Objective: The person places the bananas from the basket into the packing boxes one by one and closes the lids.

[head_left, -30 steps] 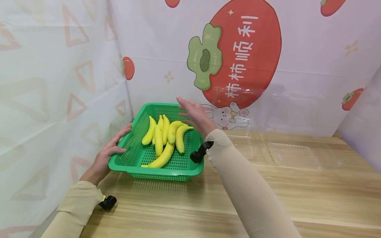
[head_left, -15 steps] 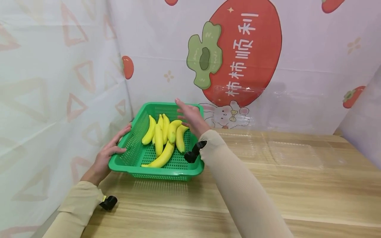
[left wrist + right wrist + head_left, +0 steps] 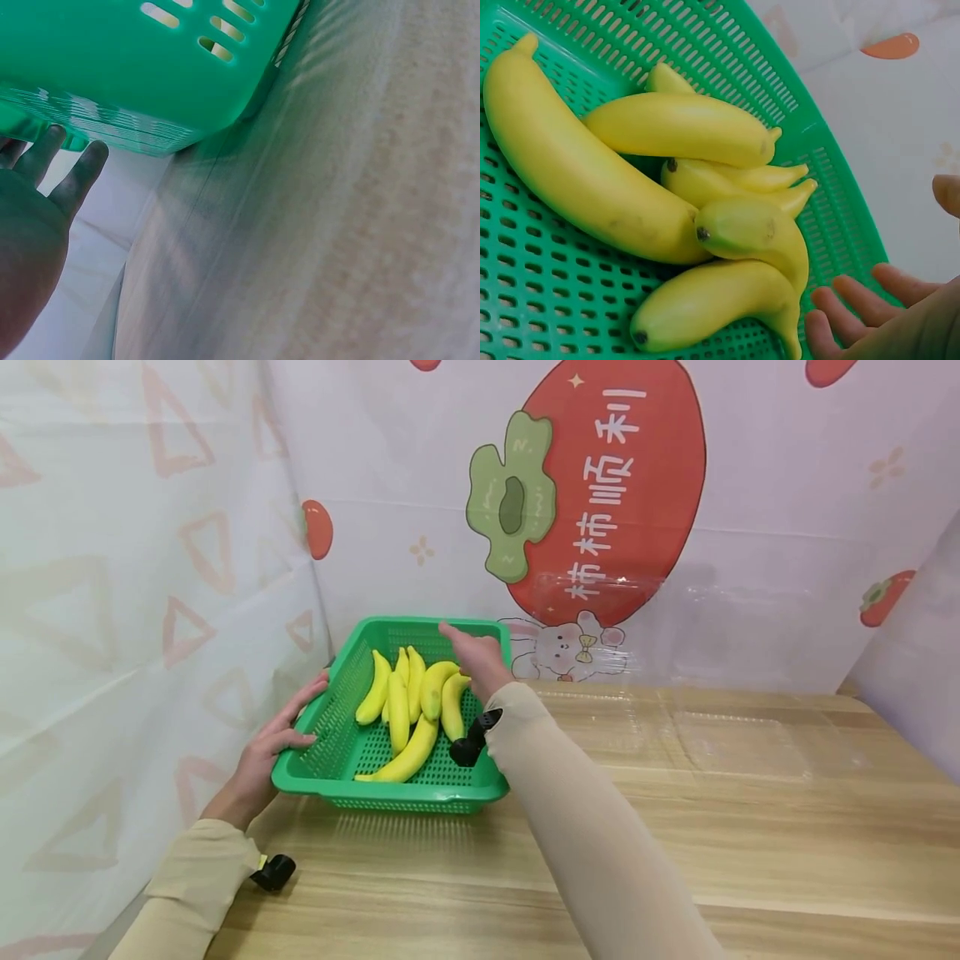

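Bananas (image 3: 399, 714), yellow and several in number, lie in the green basket (image 3: 397, 792) on the wooden table (image 3: 420, 877). Head view: the fruit is bunched toward the far half of the basket, with one banana lying slantwise nearer the front. From where I stand, the left hand (image 3: 262, 756) grips the basket's left side, thumb over the rim and fingers along the outside. The right hand (image 3: 480, 662) hangs above the basket's right part, fingers extended – nothing held. Two clear plastic containers (image 3: 738, 743) stand to the right of the basket, near the printed backdrop (image 3: 405, 468); a black camera (image 3: 274, 872) sits at the left wrist.

Left wrist view: slotted green plastic fills the top left, its lower edge down at the tabletop. Fingers of the left hand show spread beneath the rim; the thumb is out of sight here.

Right wrist view: bananas overlap one another on the perforated floor, the largest-looking one (image 3: 577, 157) pointing to the upper left. Fingertips of the right hand are near the lowest banana, slightly bent and apart – the grasp is empty
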Available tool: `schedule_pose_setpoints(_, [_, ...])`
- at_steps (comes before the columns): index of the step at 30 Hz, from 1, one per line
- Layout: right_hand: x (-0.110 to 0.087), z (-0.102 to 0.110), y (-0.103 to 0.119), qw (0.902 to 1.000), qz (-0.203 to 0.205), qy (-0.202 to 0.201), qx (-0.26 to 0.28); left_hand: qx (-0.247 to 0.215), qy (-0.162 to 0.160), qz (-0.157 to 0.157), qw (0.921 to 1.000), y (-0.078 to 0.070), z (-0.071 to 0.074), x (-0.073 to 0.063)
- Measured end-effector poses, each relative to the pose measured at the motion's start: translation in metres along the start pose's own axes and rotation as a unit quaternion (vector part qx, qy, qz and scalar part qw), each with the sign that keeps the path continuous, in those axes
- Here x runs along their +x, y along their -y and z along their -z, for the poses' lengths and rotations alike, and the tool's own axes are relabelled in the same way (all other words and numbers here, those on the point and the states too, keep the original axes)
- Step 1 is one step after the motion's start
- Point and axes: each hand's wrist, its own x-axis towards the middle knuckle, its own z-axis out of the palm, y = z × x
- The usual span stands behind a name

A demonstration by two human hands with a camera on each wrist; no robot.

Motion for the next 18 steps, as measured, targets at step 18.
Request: schedule_pose_setpoints(18, [-0.011, -0.023, -0.005, 0.988, -0.013, 0.036, -0.149, 0.0, 0.0, -0.004, 1.0, 0.001, 0.001, 0.0])
